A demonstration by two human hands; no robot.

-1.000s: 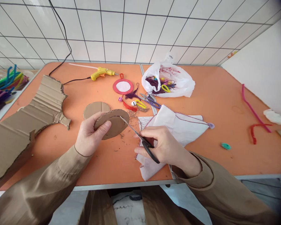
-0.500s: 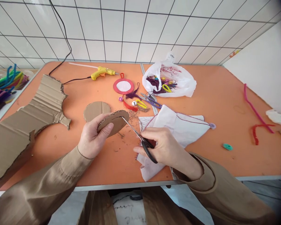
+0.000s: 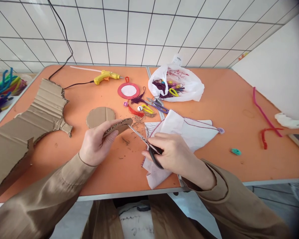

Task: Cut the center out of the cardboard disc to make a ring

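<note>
Cardboard disc [image 3: 121,126] sits tilted in your left hand [image 3: 96,142] above the orange table [image 3: 109,176], its narrow-looking outline running from your palm up to the right, corrugated rim showing. Your left thumb grips the near face; fingers behind are hidden. Your right hand [image 3: 174,149] is closed round the scissors [image 3: 145,140], blades pointing away and leftward, tips at the disc's right end; their opening is hard to tell.

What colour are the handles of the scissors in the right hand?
Black; the handles show best in the head view, partly covered by the right hand.
</note>
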